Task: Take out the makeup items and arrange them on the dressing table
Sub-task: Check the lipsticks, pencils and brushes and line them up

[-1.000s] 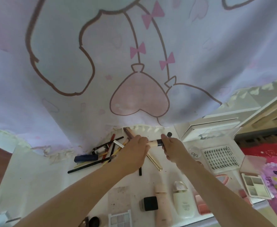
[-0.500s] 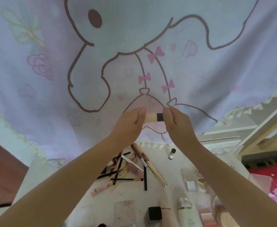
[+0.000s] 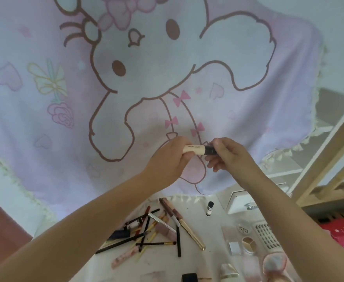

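Head view: both hands, left hand point(image 3: 172, 157) and right hand point(image 3: 227, 155), have lifted the concealer tube point(image 3: 199, 150) above the table point(image 3: 213, 237); left grasps its body, right pinches its cap. Placement awaits.

Pink cartoon-rabbit curtain point(image 3: 167, 78) fills wall — wooden frame point(image 3: 329, 159) at right.

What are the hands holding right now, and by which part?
A cream tube with a black cap, held level above the table: left hand grips the cream body, right hand pinches the cap.
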A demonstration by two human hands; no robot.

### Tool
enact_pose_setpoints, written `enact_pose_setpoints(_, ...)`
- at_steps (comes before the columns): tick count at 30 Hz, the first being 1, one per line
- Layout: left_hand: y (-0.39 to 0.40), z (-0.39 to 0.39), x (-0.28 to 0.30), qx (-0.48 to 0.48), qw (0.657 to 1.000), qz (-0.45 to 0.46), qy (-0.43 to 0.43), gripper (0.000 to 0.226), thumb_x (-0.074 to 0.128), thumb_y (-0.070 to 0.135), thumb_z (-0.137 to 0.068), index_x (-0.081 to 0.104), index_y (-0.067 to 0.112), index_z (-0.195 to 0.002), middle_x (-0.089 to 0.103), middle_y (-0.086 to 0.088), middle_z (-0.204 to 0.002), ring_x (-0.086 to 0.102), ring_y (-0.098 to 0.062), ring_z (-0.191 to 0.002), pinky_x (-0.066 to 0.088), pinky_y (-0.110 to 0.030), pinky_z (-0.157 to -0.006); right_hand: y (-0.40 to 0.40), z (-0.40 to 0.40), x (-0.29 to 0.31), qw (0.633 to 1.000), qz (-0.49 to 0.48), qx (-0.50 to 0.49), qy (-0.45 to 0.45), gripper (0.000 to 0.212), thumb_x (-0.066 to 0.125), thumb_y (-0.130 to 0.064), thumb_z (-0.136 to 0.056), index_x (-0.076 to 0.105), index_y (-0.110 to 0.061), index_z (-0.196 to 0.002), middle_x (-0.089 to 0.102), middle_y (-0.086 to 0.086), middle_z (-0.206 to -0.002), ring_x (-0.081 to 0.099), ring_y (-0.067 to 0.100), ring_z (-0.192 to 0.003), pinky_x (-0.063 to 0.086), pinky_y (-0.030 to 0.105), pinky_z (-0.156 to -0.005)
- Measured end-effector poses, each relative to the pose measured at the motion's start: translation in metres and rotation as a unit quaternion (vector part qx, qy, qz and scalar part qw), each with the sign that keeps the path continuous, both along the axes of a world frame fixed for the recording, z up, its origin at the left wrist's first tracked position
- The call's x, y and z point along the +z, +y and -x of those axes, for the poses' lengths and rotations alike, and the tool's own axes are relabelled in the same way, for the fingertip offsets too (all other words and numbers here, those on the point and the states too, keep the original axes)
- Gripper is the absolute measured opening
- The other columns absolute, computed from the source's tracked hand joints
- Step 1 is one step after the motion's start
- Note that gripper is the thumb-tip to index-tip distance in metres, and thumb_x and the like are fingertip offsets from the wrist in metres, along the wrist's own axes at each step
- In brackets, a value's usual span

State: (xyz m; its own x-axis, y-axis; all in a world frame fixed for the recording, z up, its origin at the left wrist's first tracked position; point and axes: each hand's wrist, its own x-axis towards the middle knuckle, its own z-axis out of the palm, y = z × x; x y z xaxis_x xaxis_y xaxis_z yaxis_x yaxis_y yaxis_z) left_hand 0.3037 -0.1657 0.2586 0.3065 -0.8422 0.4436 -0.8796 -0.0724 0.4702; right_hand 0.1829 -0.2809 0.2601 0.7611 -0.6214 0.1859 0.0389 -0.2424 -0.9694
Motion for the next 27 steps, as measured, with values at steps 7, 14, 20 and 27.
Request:
enact_pose_setpoints(7, -0.001, 0.001, -0.001, 0.003, 0.995, -0.033, -0.092, 0.030, 0.041, 0.027, -0.094, 0.052, 0.008, -0.115, 0.049, -0.001, -0.099, 0.043, -0.014, -0.084, 0.026, -0.017, -0.064, 0.006, 0.018, 0.006, 0.994, 0.077, -0.025, -0.073, 0.027, 0.056, 0.008, -0.082, 0.059, -0.019, -0.074, 0.061, 0.006, -0.062, 0.055, 0.004, -0.048, 0.044, 0.013, -0.048)
enact_pose_setpoints(14, 0.004, 0.000, -0.001, -0.020, 0.999, 0.010, -0.039, 0.023, 0.047, 0.022, -0.092, 0.058, 0.007, -0.106, 0.047, 0.005, -0.083, 0.041, -0.011, -0.077, 0.027, -0.017, -0.063, 0.002, 0.020, 0.015, 0.998, 0.061, 0.029, -0.007, 0.016, 0.050, -0.009, -0.089, 0.054, -0.025, -0.091, 0.064, 0.002, -0.096, 0.063, 0.006, -0.078, 0.051, 0.013, -0.062)
enact_pose_setpoints(20, 0.009, -0.001, -0.008, -0.015, 0.999, -0.003, -0.051, 0.026, 0.047, 0.024, -0.092, 0.059, 0.008, -0.110, 0.055, -0.001, -0.089, 0.043, -0.010, -0.079, 0.034, -0.019, -0.067, 0.004, 0.023, 0.004, 0.987, 0.158, 0.015, 0.002, 0.024, 0.056, 0.004, -0.083, 0.059, -0.020, -0.080, 0.064, 0.009, -0.081, 0.060, 0.006, -0.068, 0.049, 0.017, -0.060)
enact_pose_setpoints(27, 0.005, -0.006, -0.002, -0.008, 0.997, 0.005, -0.078, 0.027, 0.048, 0.025, -0.092, 0.059, 0.009, -0.112, 0.046, 0.007, -0.087, 0.039, -0.008, -0.077, 0.027, -0.015, -0.062, -0.001, 0.008, 0.006, 0.993, 0.098, 0.014, 0.065, 0.018, 0.048, -0.019, -0.091, 0.062, -0.010, -0.083, 0.062, -0.007, -0.057, 0.055, 0.005, -0.045, 0.044, 0.022, -0.047)
